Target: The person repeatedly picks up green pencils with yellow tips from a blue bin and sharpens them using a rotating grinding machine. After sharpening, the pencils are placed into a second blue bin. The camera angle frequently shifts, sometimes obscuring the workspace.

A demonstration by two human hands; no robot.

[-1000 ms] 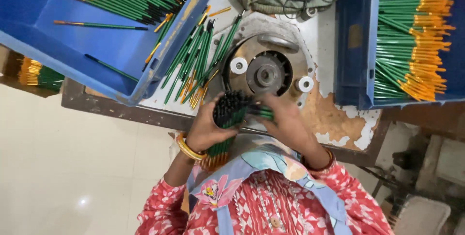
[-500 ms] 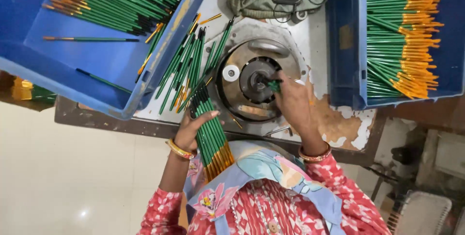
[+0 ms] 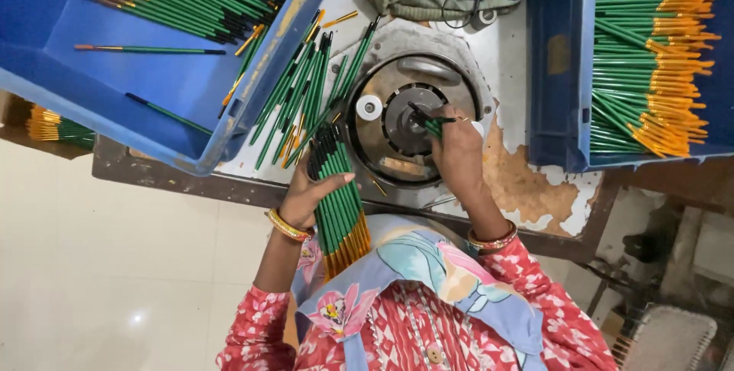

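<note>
Green pencils with orange ends fill this worn white bench — a fanned bundle of them lies gripped in the left hand, dark tips pointing away from the person, orange ends toward the lap. The right hand is closed around a few pencils, pressing their tips against the hub of a round metal machine set into the bench top. A small white disc sits on the machine's plate just left of the hub.

To do this step well, I judge the pencils should meet the hub squarely and lightly (a tilt would likely give an uneven tip), with fingertips kept back from the centre. The left hand's bundle seems best held steady and close — near enough to feed the next few without fumbling.

Loose pencils lie scattered between the machine and a blue crate on the left; a second blue crate stands at the right, stacked with more.
</note>
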